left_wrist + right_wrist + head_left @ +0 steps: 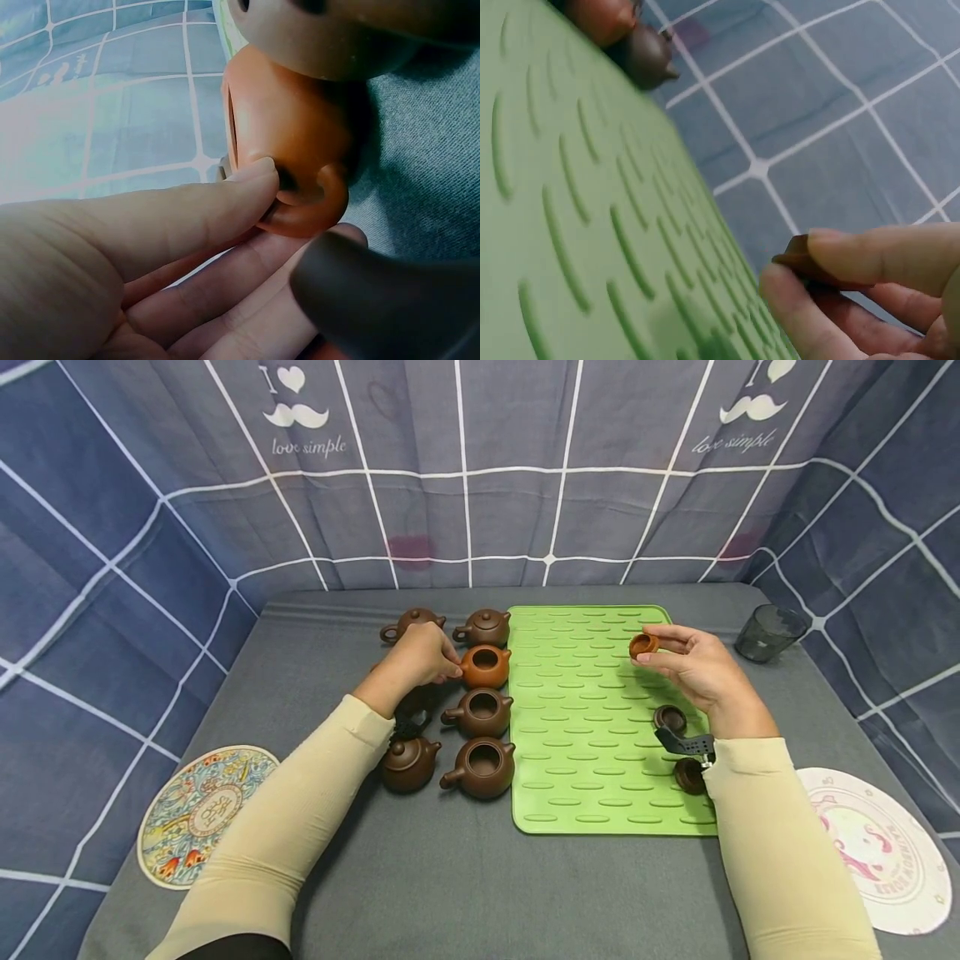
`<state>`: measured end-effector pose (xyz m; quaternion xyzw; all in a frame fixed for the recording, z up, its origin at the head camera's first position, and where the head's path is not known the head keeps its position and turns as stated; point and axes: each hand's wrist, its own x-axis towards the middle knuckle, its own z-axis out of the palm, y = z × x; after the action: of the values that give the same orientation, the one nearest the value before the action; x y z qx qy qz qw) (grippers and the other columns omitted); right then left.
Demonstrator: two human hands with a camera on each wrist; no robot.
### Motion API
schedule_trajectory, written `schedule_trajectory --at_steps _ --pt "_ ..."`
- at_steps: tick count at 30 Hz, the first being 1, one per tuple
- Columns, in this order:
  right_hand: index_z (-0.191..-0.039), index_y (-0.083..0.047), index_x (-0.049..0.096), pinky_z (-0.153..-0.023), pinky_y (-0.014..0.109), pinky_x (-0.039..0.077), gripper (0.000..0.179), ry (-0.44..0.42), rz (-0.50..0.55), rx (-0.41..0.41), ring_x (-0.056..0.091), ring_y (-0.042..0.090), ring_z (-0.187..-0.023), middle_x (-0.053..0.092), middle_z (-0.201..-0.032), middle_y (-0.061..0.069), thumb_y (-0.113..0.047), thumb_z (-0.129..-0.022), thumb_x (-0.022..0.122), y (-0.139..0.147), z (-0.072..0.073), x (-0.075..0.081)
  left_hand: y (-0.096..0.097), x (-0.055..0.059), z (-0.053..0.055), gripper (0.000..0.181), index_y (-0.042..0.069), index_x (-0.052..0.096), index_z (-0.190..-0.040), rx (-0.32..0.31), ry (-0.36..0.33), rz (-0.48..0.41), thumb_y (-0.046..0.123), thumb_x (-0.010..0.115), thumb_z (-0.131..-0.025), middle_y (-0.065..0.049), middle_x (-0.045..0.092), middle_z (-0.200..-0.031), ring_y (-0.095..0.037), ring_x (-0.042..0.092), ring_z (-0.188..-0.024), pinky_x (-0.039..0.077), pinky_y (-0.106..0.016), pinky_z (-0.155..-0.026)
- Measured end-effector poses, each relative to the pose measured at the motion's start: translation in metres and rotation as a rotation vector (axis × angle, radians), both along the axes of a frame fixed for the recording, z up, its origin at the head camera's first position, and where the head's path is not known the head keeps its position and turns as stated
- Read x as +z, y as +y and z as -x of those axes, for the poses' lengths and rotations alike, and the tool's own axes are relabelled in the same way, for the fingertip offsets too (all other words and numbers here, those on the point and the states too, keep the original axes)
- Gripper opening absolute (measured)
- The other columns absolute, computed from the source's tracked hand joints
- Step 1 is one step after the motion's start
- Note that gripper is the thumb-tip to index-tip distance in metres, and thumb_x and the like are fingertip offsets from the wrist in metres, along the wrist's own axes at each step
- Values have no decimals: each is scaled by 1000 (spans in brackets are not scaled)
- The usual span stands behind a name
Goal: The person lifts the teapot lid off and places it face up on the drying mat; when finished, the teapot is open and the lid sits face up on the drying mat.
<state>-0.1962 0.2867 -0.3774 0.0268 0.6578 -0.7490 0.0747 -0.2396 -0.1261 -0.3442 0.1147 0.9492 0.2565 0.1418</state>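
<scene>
An orange clay teapot [487, 670] stands without its lid at the left edge of the green mat [585, 735]. My left hand [425, 662] pinches its handle [307, 217] between thumb and fingers. Above the mat's right side, my right hand [693, 668] holds a small orange teapot lid [642, 646], its hollow underside showing in the head view. Thumb and index finger pinch that lid [810, 264] at its edges. Two dark brown lids [670, 719] lie on the mat near my right wrist, the nearer one partly hidden by the wrist strap.
Two uncovered brown teapots [480, 712] stand nearer me than the orange one. Lidded brown teapots [408, 764] stand around my left hand, some partly hidden. A dark glass cup [768, 633] is at the back right. Round mats lie left [206, 814] and right [885, 852].
</scene>
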Motion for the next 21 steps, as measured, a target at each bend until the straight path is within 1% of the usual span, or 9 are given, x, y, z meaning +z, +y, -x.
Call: schedule_trajectory --at_steps 2,4,5,6,7,10,14,18,21 --pt "-139 -3 61 -87 26 57 47 -6 -174 -13 72 11 -97 64 -131 13 3 -95 77 4 1 -2 0 0 0 7 5 84 -96 3 3 1 10 85 -92 -5 76 -82 -20 75 -73 58 -28 -62" --pt "-143 -2 57 -83 24 56 52 -4 -387 -23 68 5 -95 60 -138 16 -6 -96 80 7 2 -4 0 -1 0 7 5 84 -95 5 6 2 10 86 -92 -5 76 -81 -20 75 -73 58 -28 -62" --pt "-144 -1 57 -81 23 56 55 -6 -474 -26 66 4 -94 58 -140 18 -9 -96 81 9 3 -5 0 -1 0 6 5 84 -95 6 7 1 10 86 -92 -5 76 -81 -20 75 -73 58 -28 -62" --pt "-145 1 55 -81 23 55 57 -11 -537 -25 65 4 -93 56 -142 20 -12 -96 81 10 3 -6 0 -1 0 6 5 84 -95 6 9 0 10 86 -91 -5 76 -81 -20 75 -73 57 -28 -62" --pt "-145 2 55 -81 24 55 60 -18 -576 -20 64 5 -93 56 -142 22 -12 -95 82 11 4 -8 1 -1 0 6 5 84 -94 6 13 1 10 86 -91 -5 76 -80 -19 75 -72 57 -28 -62" --pt "-143 3 56 -82 27 56 61 -28 -654 11 63 9 -93 60 -137 24 -14 -92 85 14 4 -12 0 -2 0 7 5 84 -94 4 23 7 10 86 -91 -5 76 -79 -19 75 -72 57 -27 -61" --pt "-140 3 57 -85 31 55 61 -32 -700 53 64 18 -99 62 -133 26 -17 -91 87 16 5 -15 0 -3 1 8 4 84 -95 2 29 11 10 86 -91 -5 76 -79 -19 75 -71 57 -27 -61" --pt "-139 4 57 -90 39 54 60 -37 -751 74 64 28 -106 63 -131 28 -15 -91 87 16 4 -13 0 -3 2 7 5 84 -95 1 31 18 10 86 -91 -4 76 -78 -19 75 -71 57 -28 -61" --pt "-140 4 57 -91 43 53 62 -46 -784 84 65 30 -106 65 -129 28 -16 -90 87 16 3 -10 1 -2 1 7 5 85 -95 -5 37 23 11 86 -91 -3 76 -78 -18 75 -71 57 -27 -61"
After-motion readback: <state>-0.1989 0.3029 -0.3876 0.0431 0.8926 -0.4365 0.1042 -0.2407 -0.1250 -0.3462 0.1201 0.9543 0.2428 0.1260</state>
